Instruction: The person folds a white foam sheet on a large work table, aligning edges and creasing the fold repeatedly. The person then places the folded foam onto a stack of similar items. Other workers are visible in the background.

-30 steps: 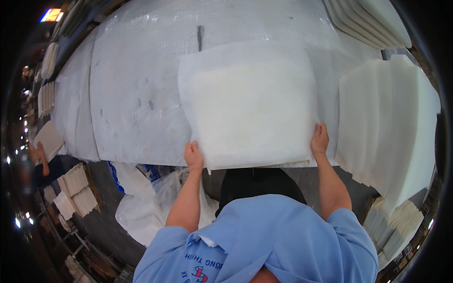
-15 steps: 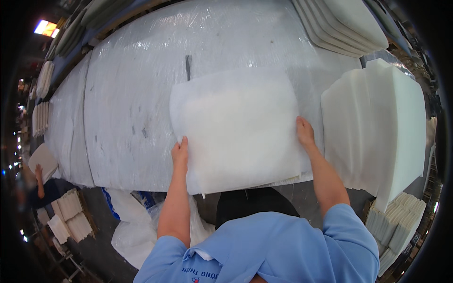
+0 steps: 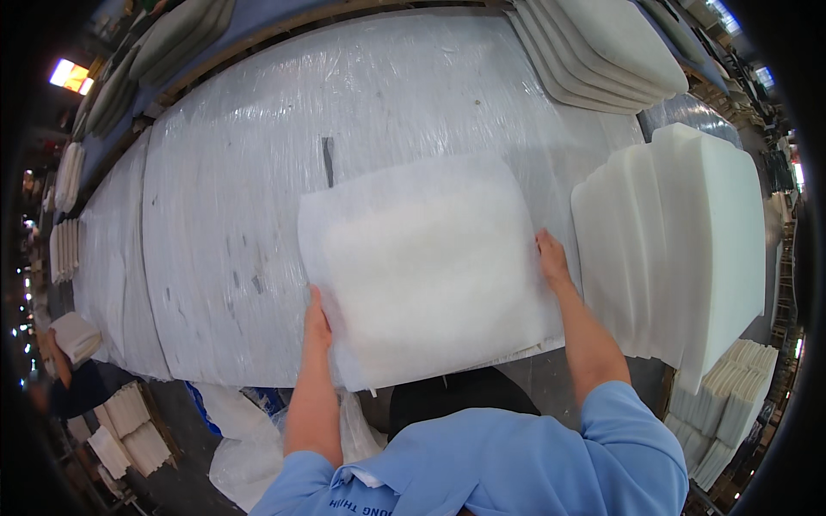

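A soft white pad (image 3: 430, 267), roughly square with rounded corners, lies flat on a wide work surface wrapped in clear plastic (image 3: 224, 172). Thin, slightly see-through white sheet material shows around its edges. My left hand (image 3: 317, 322) is closed on the pad's left edge, thumb upward, its other fingers mostly hidden. On the opposite edge, a little farther away, my right hand (image 3: 551, 258) grips the side with bent fingers. A small white tab hangs from the pad's near edge.
To the right leans a stack of white sheets (image 3: 654, 249); more pads (image 3: 602, 52) are piled at the far right. A dark stool-like shape (image 3: 460, 400) and plastic bags (image 3: 245, 447) are below the near edge. At far left, another person's arm (image 3: 58, 357) reaches to a folded white piece.
The whole view has shifted, so the surface and pad appear lower. Both my hands keep their places on the pad's edges. The other person's white piece at far left has changed shape.
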Action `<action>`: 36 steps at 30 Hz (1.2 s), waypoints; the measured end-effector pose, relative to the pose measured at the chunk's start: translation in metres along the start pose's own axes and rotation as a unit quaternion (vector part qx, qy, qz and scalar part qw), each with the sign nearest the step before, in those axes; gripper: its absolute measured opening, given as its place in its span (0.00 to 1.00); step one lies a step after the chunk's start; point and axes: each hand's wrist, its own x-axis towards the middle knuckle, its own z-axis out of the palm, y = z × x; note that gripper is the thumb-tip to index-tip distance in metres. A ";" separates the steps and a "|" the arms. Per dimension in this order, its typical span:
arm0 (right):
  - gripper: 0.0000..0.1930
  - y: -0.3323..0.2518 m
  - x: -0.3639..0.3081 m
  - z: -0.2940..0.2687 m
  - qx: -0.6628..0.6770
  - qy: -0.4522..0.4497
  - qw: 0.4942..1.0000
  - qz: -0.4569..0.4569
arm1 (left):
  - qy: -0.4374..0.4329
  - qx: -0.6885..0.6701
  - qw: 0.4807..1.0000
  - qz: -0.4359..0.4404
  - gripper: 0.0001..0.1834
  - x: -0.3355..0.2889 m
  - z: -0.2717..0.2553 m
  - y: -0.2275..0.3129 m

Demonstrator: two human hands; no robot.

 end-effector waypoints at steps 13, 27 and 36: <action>0.13 -0.089 0.027 0.060 -0.054 0.206 0.938 -0.273 | 0.093 0.252 0.930 0.252 0.32 0.022 0.048 0.085; 0.12 -0.100 0.045 0.078 -0.061 0.238 0.961 -0.124 | 0.206 0.297 0.844 0.396 0.22 0.059 0.060 0.070; 0.12 -0.071 0.072 0.076 -0.119 0.227 0.966 -0.046 | 0.189 0.207 0.927 0.250 0.22 0.079 0.039 0.059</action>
